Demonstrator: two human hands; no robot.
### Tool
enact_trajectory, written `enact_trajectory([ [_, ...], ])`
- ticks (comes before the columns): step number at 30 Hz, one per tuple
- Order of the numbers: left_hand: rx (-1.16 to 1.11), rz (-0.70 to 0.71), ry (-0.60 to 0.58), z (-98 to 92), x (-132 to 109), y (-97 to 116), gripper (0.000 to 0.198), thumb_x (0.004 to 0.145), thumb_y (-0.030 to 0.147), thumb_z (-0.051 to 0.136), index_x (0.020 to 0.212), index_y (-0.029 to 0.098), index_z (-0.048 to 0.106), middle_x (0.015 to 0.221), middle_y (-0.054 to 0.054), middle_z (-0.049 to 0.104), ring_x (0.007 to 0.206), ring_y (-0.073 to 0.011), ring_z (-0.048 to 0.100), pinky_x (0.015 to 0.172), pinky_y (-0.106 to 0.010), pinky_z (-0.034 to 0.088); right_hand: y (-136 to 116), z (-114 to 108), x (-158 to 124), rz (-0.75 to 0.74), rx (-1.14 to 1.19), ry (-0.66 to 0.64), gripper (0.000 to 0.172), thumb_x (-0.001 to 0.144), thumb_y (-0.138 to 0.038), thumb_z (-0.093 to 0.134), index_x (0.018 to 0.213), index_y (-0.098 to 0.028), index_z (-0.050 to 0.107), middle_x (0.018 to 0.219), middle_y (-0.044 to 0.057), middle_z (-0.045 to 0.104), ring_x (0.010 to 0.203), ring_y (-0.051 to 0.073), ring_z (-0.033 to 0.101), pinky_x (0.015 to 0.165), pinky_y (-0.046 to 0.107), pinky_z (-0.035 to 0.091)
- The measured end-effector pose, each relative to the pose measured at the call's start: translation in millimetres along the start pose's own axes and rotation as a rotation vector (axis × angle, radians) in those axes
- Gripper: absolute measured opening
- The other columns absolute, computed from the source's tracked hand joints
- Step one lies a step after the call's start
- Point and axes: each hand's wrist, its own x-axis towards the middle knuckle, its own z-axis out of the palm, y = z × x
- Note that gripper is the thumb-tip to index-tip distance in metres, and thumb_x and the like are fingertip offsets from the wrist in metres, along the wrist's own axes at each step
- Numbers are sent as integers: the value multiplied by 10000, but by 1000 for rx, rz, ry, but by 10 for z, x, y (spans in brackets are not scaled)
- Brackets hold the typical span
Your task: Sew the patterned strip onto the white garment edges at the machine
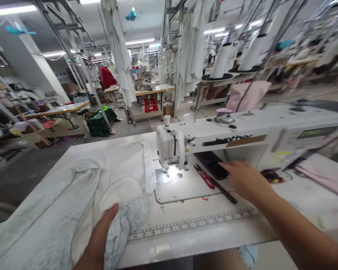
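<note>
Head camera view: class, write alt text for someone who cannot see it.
At a white Brother sewing machine, a person's left hand grips pale patterned fabric while the right hand hovers by a black phone beside red-handled thread snips. A garment factory stretches behind.

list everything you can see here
sewing machine: 1, white, on the sewing table
sewing table: 1, white, under the machine
garment fabric: 1 piece, white, on the table's left
thread snips: 1 pair, red, beside the needle plate
phone: 1, black, under the machine arm
ruler strip: 1, white, along the table's front
pink fabric: 1 stack, pale pink, far right
thread cones: 2, white, behind the machine
hanging garments: many, white, overhead
left hand: 1, gripping the garment fabric
right hand: 1, open, near the phone
</note>
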Motion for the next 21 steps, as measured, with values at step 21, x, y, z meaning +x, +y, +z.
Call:
enact_trajectory([
  [21, 170, 283, 111, -93, -10, -4, 393, 670, 426, 763, 1014, 263, 660, 1243, -33, 661, 1365, -307, 406, 1165, -436, 312, -186, 7, 544, 257, 19, -184, 637, 881, -561, 540, 1297, -83, 478, 1129, 187, 636, 1049, 309, 600, 872, 445, 463],
])
